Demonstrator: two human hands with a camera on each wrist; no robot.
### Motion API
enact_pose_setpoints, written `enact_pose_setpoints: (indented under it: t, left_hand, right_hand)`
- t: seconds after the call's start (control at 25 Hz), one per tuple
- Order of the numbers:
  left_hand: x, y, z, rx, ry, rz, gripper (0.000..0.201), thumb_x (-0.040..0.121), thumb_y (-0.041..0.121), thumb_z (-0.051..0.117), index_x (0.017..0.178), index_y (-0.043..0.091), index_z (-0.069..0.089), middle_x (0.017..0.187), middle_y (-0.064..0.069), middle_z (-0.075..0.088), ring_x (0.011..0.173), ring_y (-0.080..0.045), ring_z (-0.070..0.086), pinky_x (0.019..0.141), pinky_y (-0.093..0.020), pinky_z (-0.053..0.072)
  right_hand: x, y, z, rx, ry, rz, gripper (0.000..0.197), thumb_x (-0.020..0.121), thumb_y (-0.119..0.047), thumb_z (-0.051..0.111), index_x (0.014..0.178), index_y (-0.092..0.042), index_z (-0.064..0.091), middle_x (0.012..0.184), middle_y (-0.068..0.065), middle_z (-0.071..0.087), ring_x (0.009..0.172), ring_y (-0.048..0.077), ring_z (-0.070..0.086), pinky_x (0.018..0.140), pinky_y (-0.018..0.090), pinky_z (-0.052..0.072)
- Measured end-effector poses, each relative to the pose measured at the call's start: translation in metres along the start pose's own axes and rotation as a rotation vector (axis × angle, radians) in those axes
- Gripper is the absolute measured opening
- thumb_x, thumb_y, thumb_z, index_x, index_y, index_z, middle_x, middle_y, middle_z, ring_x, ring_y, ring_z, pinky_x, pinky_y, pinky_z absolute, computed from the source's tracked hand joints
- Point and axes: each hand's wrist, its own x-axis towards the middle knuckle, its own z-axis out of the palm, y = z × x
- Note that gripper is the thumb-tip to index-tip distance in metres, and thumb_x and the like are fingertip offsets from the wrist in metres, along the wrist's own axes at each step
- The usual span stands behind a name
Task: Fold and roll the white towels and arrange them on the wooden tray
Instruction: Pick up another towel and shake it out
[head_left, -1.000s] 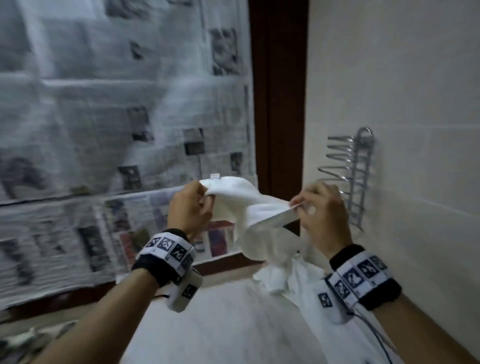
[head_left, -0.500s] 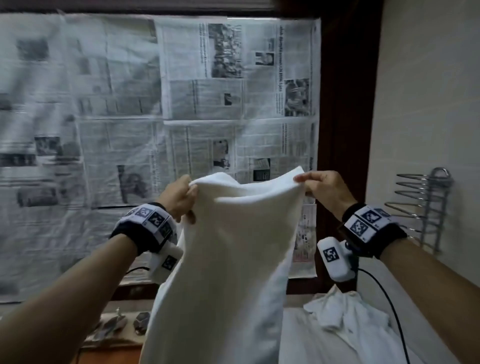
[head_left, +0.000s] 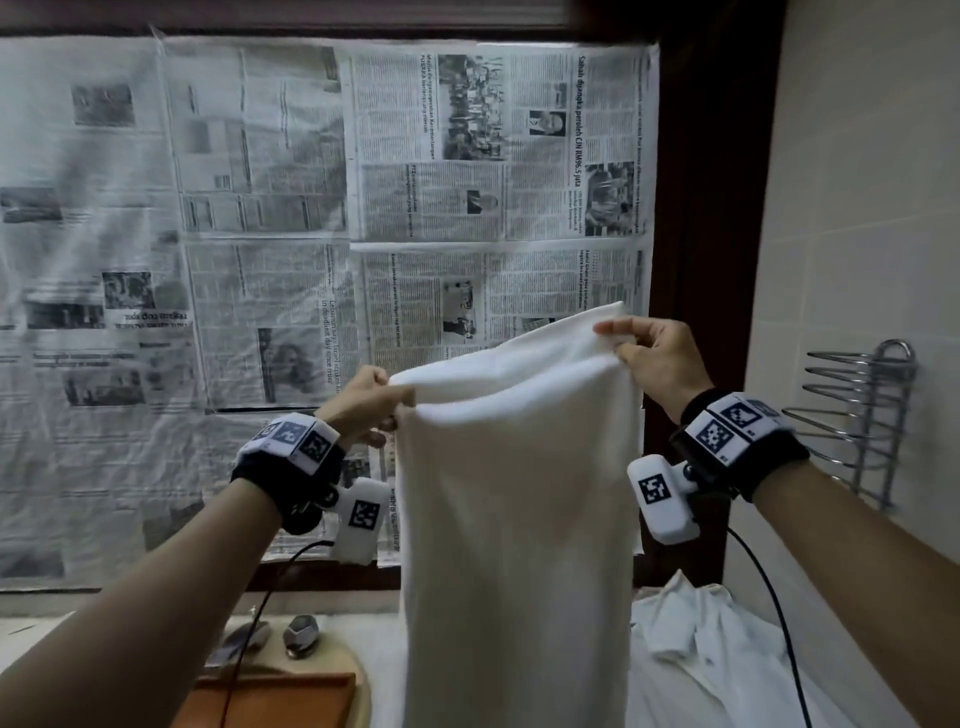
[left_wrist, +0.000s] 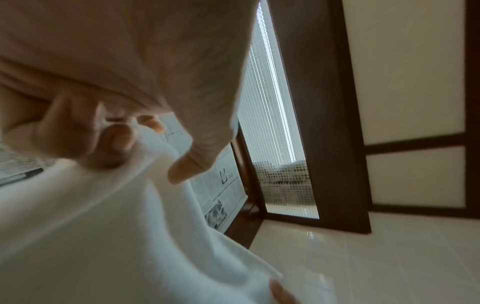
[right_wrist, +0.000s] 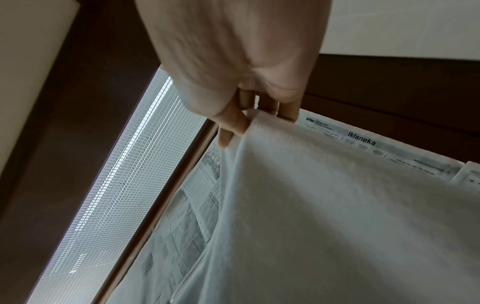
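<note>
- White towel (head_left: 514, 519) was held up in the air, hanging lengthwise, in front of the newspaper-covered window (head_left: 363, 208).
- Towel's top-left corner was pinched by left hand (head_left: 363, 402), fingers curled round the hem; grip confirmed in left wrist view (left_wrist: 85, 131).
- Top-right corner was pinched by right hand (head_left: 654, 358), thumb & fingers closed on the edge, held higher than the left corner.
- Wooden tray (head_left: 270, 701) was seen below-left of the towel, partly hidden by the left forearm.
- More white towels (head_left: 701, 649) lay crumpled in a heap below-right of the held towel.
- Metal wire rack (head_left: 857, 415) was fixed to the wall, right of the towel.
</note>
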Motion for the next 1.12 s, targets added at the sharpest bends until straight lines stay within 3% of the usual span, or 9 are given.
enact_pose_setpoints:
  t: [0.16, 0.24, 0.32, 0.48, 0.56, 0.68, 0.88, 1.0, 1.12]
  left_hand:
    - [0.002, -0.005, -0.011, -0.059, 0.133, 0.000, 0.017, 0.085, 0.014, 0.070, 0.093, 0.017, 0.055, 0.082, -0.005, 0.056, 0.060, -0.014, 0.045, 0.051, -0.022, 0.034]
    - [0.001, -0.010, -0.014, -0.019, 0.219, 0.020, 0.030, 0.081, 0.008, 0.074, 0.108, 0.010, 0.062, 0.097, -0.008, 0.064, 0.075, -0.018, 0.055, 0.056, -0.027, 0.043]
    - [0.000, -0.015, -0.013, 0.042, 0.266, 0.087, 0.033, 0.077, -0.002, 0.075, 0.109, 0.002, 0.068, 0.096, -0.009, 0.070, 0.080, -0.019, 0.063, 0.065, -0.028, 0.052]
    - [-0.016, -0.014, -0.009, -0.003, 0.213, 0.157, 0.016, 0.075, -0.005, 0.075, 0.077, 0.011, 0.074, 0.061, 0.005, 0.070, 0.054, -0.003, 0.063, 0.048, -0.013, 0.047]
    - [-0.026, -0.011, -0.016, -0.059, 0.171, 0.184, 0.013, 0.074, 0.002, 0.080, 0.079, 0.012, 0.076, 0.060, 0.006, 0.070, 0.052, -0.004, 0.061, 0.046, -0.016, 0.046]
    - [-0.041, 0.004, -0.030, -0.096, 0.099, 0.277, 0.003, 0.081, 0.008, 0.074, 0.083, 0.010, 0.076, 0.059, 0.001, 0.068, 0.049, -0.008, 0.059, 0.038, -0.018, 0.041]
    - [-0.047, 0.045, -0.044, -0.316, 0.072, 0.333, 0.020, 0.083, 0.023, 0.072, 0.077, 0.005, 0.068, 0.044, 0.006, 0.050, 0.033, -0.005, 0.035, 0.032, -0.015, 0.022]
    - [-0.038, 0.053, -0.042, -0.423, 0.077, 0.327, 0.037, 0.084, 0.017, 0.071, 0.052, 0.015, 0.054, 0.037, 0.009, 0.033, 0.032, -0.005, 0.022, 0.033, -0.017, 0.014]
    - [-0.013, 0.036, -0.036, -0.397, 0.105, 0.271, 0.034, 0.082, 0.018, 0.073, 0.054, 0.017, 0.055, 0.040, 0.007, 0.034, 0.033, -0.006, 0.023, 0.032, -0.017, 0.014]
  right_hand:
    - [-0.004, 0.004, -0.010, -0.007, 0.077, -0.004, 0.026, 0.087, -0.003, 0.063, 0.093, -0.025, 0.076, 0.093, 0.004, 0.072, 0.070, 0.011, 0.059, 0.068, 0.025, 0.052]
    - [-0.009, 0.003, -0.013, -0.017, 0.077, -0.022, 0.020, 0.087, -0.005, 0.067, 0.093, -0.023, 0.075, 0.100, -0.002, 0.072, 0.088, 0.009, 0.066, 0.082, 0.024, 0.055]
    - [-0.015, 0.004, -0.013, -0.027, 0.082, -0.029, 0.019, 0.087, -0.005, 0.069, 0.092, -0.023, 0.075, 0.100, -0.005, 0.072, 0.093, 0.006, 0.066, 0.085, 0.019, 0.053]
    - [-0.024, 0.012, -0.018, -0.003, 0.132, 0.018, 0.022, 0.086, -0.006, 0.069, 0.090, -0.026, 0.076, 0.098, -0.004, 0.073, 0.095, 0.010, 0.068, 0.091, 0.032, 0.055]
    - [-0.033, 0.009, -0.023, 0.021, 0.157, 0.033, 0.022, 0.087, -0.007, 0.067, 0.091, -0.027, 0.076, 0.097, -0.004, 0.073, 0.095, 0.012, 0.068, 0.092, 0.034, 0.055]
    - [-0.044, -0.010, -0.032, 0.082, 0.186, 0.014, 0.023, 0.088, -0.006, 0.063, 0.093, -0.025, 0.075, 0.096, -0.006, 0.073, 0.091, 0.009, 0.067, 0.088, 0.025, 0.054]
    - [-0.037, -0.049, -0.051, 0.201, 0.214, -0.014, 0.027, 0.087, -0.001, 0.060, 0.091, -0.024, 0.075, 0.097, -0.006, 0.073, 0.088, 0.003, 0.067, 0.078, 0.014, 0.051]
    - [-0.025, -0.052, -0.058, 0.210, 0.164, 0.026, 0.026, 0.085, -0.001, 0.061, 0.091, -0.020, 0.076, 0.099, -0.002, 0.074, 0.093, 0.011, 0.069, 0.084, 0.021, 0.054]
    - [-0.014, -0.031, -0.049, 0.193, 0.102, 0.080, 0.024, 0.085, 0.003, 0.062, 0.092, -0.016, 0.075, 0.096, 0.005, 0.074, 0.089, 0.018, 0.070, 0.086, 0.029, 0.056]
